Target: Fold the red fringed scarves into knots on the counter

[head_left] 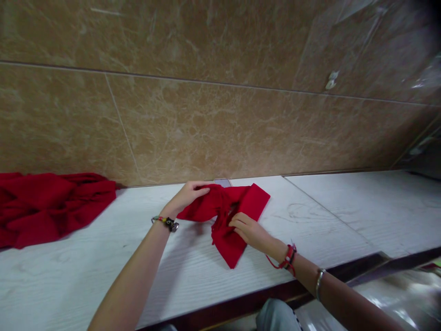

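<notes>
A piece of red fabric (pixel 255 202) lies partly folded on the white table, with a frayed or gathered edge near its middle. At the fabric's upper left, my left hand (pixel 193 195) grips it, thumb on top and the other fingers mostly behind the cloth. My right hand (pixel 248 228) is closed on the lower right part, its fingertips pressed into a fold. Between the two hands the cloth is bunched, and a pointed corner hangs toward the table's front.
A larger heap of red fabric (pixel 51 207) rests at the left. The white tabletop (pixel 310 216) meets a brown marbled tile wall (pixel 206 124) at the back. A small pale rectangular item (pixel 223 182) lies by the wall, behind the fabric. A dark edge (pixel 220 305) runs along the front.
</notes>
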`<state>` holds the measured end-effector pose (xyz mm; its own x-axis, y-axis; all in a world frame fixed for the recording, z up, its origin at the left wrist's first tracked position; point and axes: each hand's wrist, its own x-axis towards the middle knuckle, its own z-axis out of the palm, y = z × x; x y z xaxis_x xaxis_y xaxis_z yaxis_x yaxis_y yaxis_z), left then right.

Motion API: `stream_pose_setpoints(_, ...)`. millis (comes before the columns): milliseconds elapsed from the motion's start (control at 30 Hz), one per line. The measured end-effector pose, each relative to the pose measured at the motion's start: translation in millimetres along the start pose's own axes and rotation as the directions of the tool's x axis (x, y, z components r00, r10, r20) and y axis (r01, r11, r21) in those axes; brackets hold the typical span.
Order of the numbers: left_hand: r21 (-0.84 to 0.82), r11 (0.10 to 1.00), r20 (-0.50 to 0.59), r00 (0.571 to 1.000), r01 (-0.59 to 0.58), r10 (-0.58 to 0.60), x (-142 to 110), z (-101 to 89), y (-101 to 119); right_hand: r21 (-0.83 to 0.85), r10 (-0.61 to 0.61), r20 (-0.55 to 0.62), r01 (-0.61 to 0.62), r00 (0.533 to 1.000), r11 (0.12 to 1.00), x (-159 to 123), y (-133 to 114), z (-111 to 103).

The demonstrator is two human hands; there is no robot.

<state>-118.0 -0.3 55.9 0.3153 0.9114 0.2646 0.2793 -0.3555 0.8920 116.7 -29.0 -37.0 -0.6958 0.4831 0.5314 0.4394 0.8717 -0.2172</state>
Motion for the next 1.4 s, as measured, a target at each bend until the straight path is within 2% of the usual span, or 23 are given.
stream_pose_setpoints(67, -0.065, 0.998, -0.01, 1.0, 0.024, -0.025, 6.9, 11.8, -2.6, -0.017, 0.075, -0.043, -0.076, 0.996, 0.997, -3.0, 2.4, 4.6)
stream_pose_setpoints(100, -0.023, 0.998, 0.012, 0.999, 0.053, -0.053, 8.5, 17.7, -6.5, -0.028, 0.125, -0.067, -0.128, 0.99, 0.991, -4.6, 3.6, 6.8)
stream_pose_setpoints(167, 0.189, 0.976, 0.107, 0.986, 0.104, -0.125, 7.8, 29.2, -17.2, -0.027, 0.19, -0.124, -0.194, 0.974, 0.981, -7.0, 5.0, 10.1)
stream_pose_setpoints(267, 0.505, 0.86, 0.173, 0.969, 0.069, -0.179, 0.6, 43.9, -31.0, 0.024, 0.136, -0.211, -0.134, 0.968, 0.991, -6.7, 4.5, 10.4)
stream_pose_setpoints(367, 0.587, 0.808, 0.118, 0.984, 0.038, -0.131, -4.9, 52.1, -34.1, 0.039, 0.081, -0.287, -0.073, 0.955, 0.997, -2.7, 2.3, 6.5)
stream_pose_setpoints(433, 0.565, 0.824, 0.055, 0.996, 0.026, -0.069, -5.8, 52.3, -32.4, 0.038, 0.089, -0.313, -0.081, 0.945, 0.996, 0.1, 1.2, 3.4)
stream_pose_setpoints(500, 0.501, 0.866, 0.052, 0.998, -0.003, -0.027, -6.1, 48.0, -30.8, 0.048, 0.104, -0.296, -0.094, 0.949, 0.994, 2.5, 0.8, 0.6)
stream_pose_setpoints(567, 0.394, 0.919, 0.144, 0.989, -0.021, -0.039, -7.5, 40.7, -30.0, 0.065, 0.098, -0.233, -0.085, 0.968, 0.994, 4.6, 1.1, -1.5)
stream_pose_setpoints(667, 0.245, 0.969, 0.295, 0.951, 0.014, -0.088, -12.5, 30.8, -28.2, 0.077, 0.062, -0.141, -0.052, 0.988, 0.996, 8.1, 2.8, -3.0)
stream_pose_setpoints(767, 0.201, 0.979, 0.38, 0.919, 0.033, -0.108, -17.0, 31.3, -25.6, 0.052, 0.071, -0.097, -0.066, 0.993, 0.996, 11.2, 4.7, -2.8)
stream_pose_setpoints(833, 0.242, 0.97, 0.33, 0.936, 0.039, -0.12, -17.7, 38.5, -26.6, 0.047, 0.084, -0.101, -0.079, 0.991, 0.996, 11.9, 5.2, -2.3)
stream_pose_setpoints(933, 0.293, 0.955, 0.206, 0.973, 0.042, -0.106, -15.7, 53.1, -33.7, 0.073, 0.09, -0.182, -0.078, 0.979, 0.994, 10.4, 5.1, -1.5)
stream_pose_setpoints(1033, 0.228, 0.972, 0.115, 0.99, 0.058, -0.086, -12.6, 64.3, -42.6, 0.092, 0.1, -0.267, -0.078, 0.959, 0.993, 10.3, 5.8, -2.1)
stream_pose_setpoints(1100, 0.136, 0.988, 0.091, 0.992, 0.073, -0.086, -10.2, 68.4, -45.7, 0.103, 0.102, -0.282, -0.075, 0.954, 0.992, 14.6, 7.4, -5.5)
stream_pose_setpoints(1200, 0.021, 0.998, 0.125, 0.99, 0.057, -0.06, -6.4, 70.2, -44.9, 0.133, 0.084, -0.224, -0.055, 0.971, 0.99, 28.2, 10.8, -17.7)
stream_pose_setpoints(1300, -0.071, 0.996, 0.151, 0.988, 0.047, -0.036, -3.3, 71.1, -41.7, 0.18, 0.035, -0.091, -0.018, 0.995, 0.984, 45.5, 14.6, -35.5)
stream_pose_setpoints(1400, -0.17, 0.985, 0.165, 0.986, 0.031, -0.002, -2.0, 76.9, -41.6, 0.208, -0.004, 0.039, -0.004, 0.999, 0.978, 60.4, 18.2, -47.5)
